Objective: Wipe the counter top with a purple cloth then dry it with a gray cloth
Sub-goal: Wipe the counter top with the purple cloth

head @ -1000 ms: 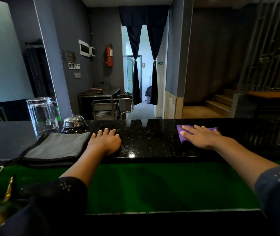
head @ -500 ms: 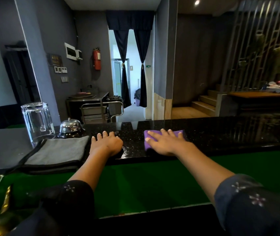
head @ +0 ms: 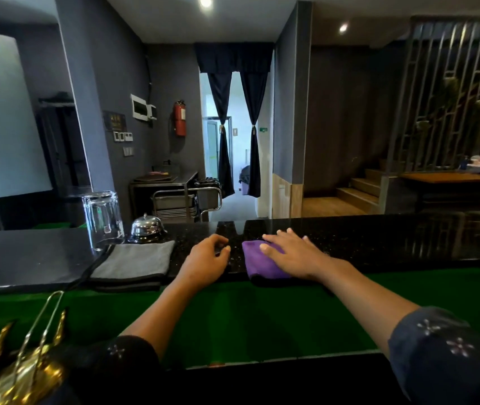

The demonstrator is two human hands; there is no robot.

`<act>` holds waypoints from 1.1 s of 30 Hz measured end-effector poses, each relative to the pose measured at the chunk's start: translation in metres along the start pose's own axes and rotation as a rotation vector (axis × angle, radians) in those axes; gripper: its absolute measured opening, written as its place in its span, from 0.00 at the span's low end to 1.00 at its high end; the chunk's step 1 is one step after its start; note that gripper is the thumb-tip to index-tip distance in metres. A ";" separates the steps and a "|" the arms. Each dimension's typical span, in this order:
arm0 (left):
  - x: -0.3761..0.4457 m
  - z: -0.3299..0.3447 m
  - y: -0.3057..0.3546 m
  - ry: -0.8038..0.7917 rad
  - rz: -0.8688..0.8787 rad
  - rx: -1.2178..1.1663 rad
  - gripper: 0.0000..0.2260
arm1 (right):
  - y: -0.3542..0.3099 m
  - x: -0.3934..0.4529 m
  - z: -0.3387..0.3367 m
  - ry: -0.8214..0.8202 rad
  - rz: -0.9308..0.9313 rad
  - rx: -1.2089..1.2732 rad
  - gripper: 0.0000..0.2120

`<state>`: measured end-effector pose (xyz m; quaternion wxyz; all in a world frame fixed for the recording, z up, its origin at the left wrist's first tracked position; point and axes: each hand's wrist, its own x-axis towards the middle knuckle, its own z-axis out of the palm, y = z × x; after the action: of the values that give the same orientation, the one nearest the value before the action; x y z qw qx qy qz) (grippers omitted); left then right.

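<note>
Head view, from where I sit watching the feed: nearest the lens, at the lower left, a shiny gold-coloured object (head: 25,372) with thin metal loops juts into frame, and dark sleeves with small flower prints cover both upper arms. Beyond them a green ledge (head: 262,317) runs across below the counter top (head: 379,247), a black speckled slab with a glossy shine. My right hand (head: 294,254) lies flat with straight, spread fingers pressing down on the purple cloth (head: 257,263), which is bunched at the near edge of the counter and slightly overhangs it. My left hand (head: 206,258) rests just beside it on the bare stone, fingers loosely curled and holding nothing; the two hands are close but not touching. Left of that hand the gray cloth (head: 136,260) lies folded flat with its dark border showing, its near edge at the counter's lip. Behind the gray cloth stand an upturned clear glass (head: 102,219) and a chrome service bell (head: 146,228), side by side. Farther back I see a metal trolley (head: 186,200), a red fire extinguisher (head: 180,118) on the gray wall, dark curtains (head: 234,112) tied back around a bright doorway, and wooden stairs (head: 358,191) at the right.
</note>
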<state>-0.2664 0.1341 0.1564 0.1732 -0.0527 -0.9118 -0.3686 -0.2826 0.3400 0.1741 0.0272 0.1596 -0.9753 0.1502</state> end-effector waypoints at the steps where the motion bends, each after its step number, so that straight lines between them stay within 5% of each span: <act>1: 0.000 0.001 0.004 -0.013 -0.013 0.022 0.13 | 0.007 -0.004 -0.004 0.018 0.012 -0.009 0.28; 10: 0.020 0.039 0.034 -0.188 -0.224 0.355 0.39 | 0.058 -0.007 -0.003 0.087 0.276 0.044 0.31; 16: 0.018 0.055 0.044 -0.135 -0.171 0.356 0.27 | 0.054 0.003 0.006 0.126 0.267 0.070 0.28; 22: 0.002 0.055 0.062 -0.046 -0.113 0.186 0.05 | 0.044 -0.006 0.004 0.292 0.195 0.359 0.08; 25: -0.012 0.057 0.070 0.044 -0.054 0.161 0.04 | 0.034 -0.018 0.005 0.391 0.142 0.445 0.06; 33: -0.047 0.034 0.083 0.181 -0.035 -0.440 0.10 | 0.021 -0.066 -0.015 0.574 0.164 0.787 0.14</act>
<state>-0.2136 0.2190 0.1710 0.2322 -0.0403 -0.7910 -0.5646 -0.2271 0.3839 0.1756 0.2207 0.0326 -0.8072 0.5465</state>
